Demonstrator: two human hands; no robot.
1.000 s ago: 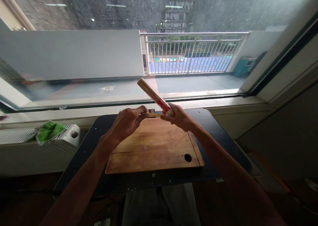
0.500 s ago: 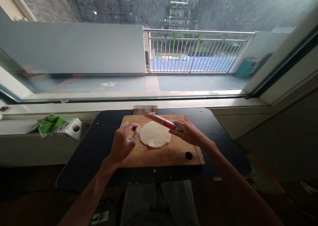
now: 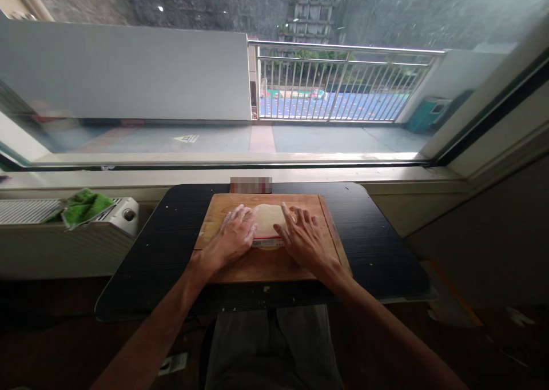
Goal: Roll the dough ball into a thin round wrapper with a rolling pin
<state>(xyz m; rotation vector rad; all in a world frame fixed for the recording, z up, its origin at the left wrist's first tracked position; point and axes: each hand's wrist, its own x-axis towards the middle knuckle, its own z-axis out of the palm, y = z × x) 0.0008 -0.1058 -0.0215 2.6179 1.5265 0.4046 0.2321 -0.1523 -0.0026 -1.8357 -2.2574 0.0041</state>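
A round, flat sheet of pale dough (image 3: 269,219) lies on a wooden cutting board (image 3: 261,270). Across its near part rests a rolling pin (image 3: 268,242) with a red-and-white printed band; its ends are hidden under my hands. My left hand (image 3: 234,233) lies over the pin's left end, palm down, fingers stretched forward and whitish with flour. Over the right end is my right hand (image 3: 302,233), its fingers spread and also floury. Neither hand wraps its fingers round the pin. A sliver of dough shows on the near side of the pin.
The board sits on a black table (image 3: 386,253) with small crumbs on it. Behind the board is a small blurred-out item (image 3: 251,185). A green cloth (image 3: 87,208) lies on a white radiator (image 3: 64,247) at left. A window sill (image 3: 309,174) runs along the back.
The rolling pin, earlier held slanted above the dough by my right hand, now lies crosswise on the dough. My left hand has left the dough's edge, and both hands now rest on the pin.
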